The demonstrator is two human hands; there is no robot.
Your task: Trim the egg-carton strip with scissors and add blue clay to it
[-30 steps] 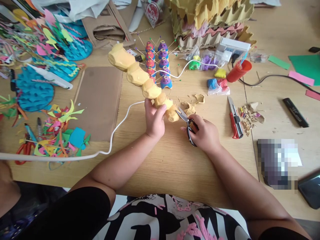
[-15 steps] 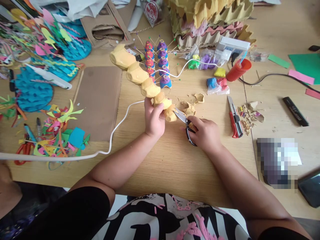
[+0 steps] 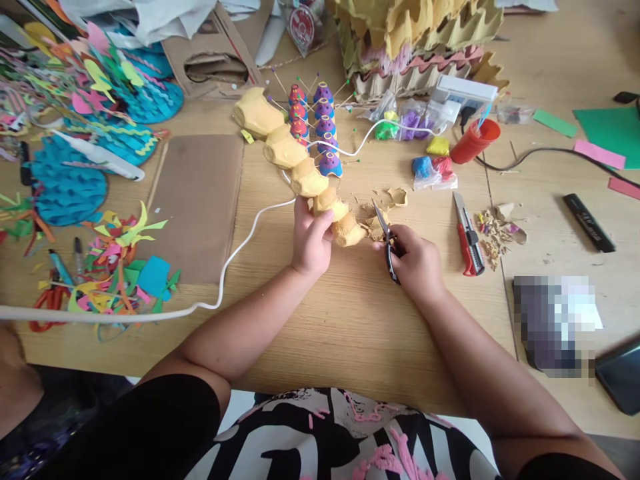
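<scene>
My left hand (image 3: 313, 240) is closed around the near part of a yellow egg-carton strip (image 3: 309, 179), a row of several cups slanting away to the upper left. In my right hand (image 3: 415, 260) is a pair of scissors (image 3: 384, 223) with black handles, its blades pointing up and away. The blades are just right of the strip's near end, above some cardboard scraps (image 3: 399, 196). Behind the strip stand two rows of painted egg-carton cups, one red (image 3: 299, 110) and one purple (image 3: 326, 125), with pins stuck in them.
A red utility knife (image 3: 469, 240) lies to the right, beside shavings (image 3: 503, 227). Further back are a red cup (image 3: 475, 141), bags of clay (image 3: 434, 170), a power strip (image 3: 467, 90) and stacked egg trays (image 3: 420, 47). A white cable (image 3: 220, 283) crosses the left, near a cardboard sheet (image 3: 197, 207) and paper scraps.
The scissors have come away from the strip's near end, moving right and turning more upright. The strip has shifted slightly right in my left hand.
</scene>
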